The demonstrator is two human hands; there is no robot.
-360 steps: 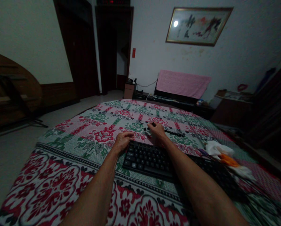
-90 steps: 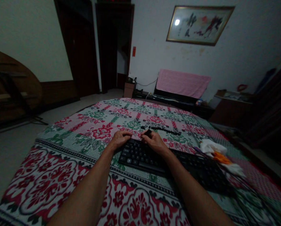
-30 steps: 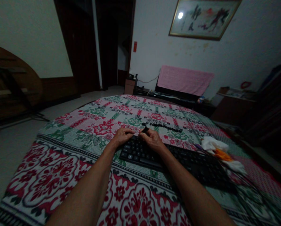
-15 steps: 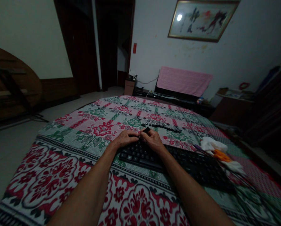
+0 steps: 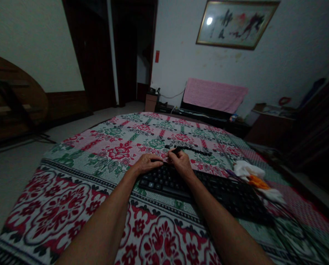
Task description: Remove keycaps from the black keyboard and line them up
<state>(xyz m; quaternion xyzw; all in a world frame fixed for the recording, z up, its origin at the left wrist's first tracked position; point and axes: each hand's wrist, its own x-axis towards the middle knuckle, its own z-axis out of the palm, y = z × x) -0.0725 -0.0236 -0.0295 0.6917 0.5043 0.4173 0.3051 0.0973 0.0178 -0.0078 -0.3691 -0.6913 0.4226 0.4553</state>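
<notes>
A black keyboard [image 5: 170, 183] lies slanted on the patterned bedspread, partly hidden under my right forearm. My left hand [image 5: 147, 164] is closed around its upper left edge, thumb on the near side. Just right of it, my right hand [image 5: 180, 162] pinches a small black object [image 5: 176, 150] above the top row of keys; its exact kind is too dark to tell. Beyond the hands, a line of small black keycaps [image 5: 196, 150] lies on the bedspread.
White and orange cloths [image 5: 249, 171] lie by the keyboard's far right side, with dark cables [image 5: 288, 228] near its right end. The floral bedspread [image 5: 120, 151] covers the bed. A pink towel [image 5: 215, 95] drapes over a dark object against the wall.
My right hand has lifted slightly and moved a little right, away from my left hand, with the black object in its fingers. The left hand stays at the keyboard's edge.
</notes>
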